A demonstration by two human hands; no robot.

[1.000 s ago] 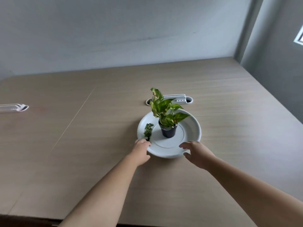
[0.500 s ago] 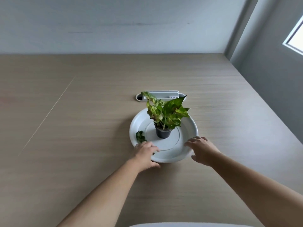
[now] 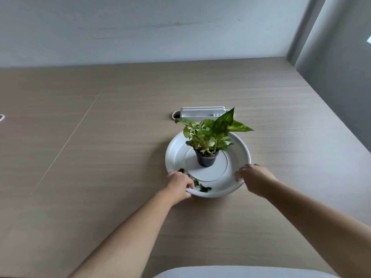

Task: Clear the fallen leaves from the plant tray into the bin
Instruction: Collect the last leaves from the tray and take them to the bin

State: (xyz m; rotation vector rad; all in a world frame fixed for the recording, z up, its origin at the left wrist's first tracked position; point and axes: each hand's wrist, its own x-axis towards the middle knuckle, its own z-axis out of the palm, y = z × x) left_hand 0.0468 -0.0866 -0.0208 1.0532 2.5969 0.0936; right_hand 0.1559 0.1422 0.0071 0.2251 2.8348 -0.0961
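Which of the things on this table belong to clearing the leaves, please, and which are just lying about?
Part of the job:
fallen leaves
white tray
left hand
right hand

Just lying about:
potted plant
white socket box

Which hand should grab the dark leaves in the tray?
Left. The left hand sits right beside the fallen leaves at the tray rim; the right hand is on the far side.

Fallen leaves [image 3: 201, 186] now nearer tray [image 3: 244, 149] front rim, beside left hand [image 3: 179, 184].
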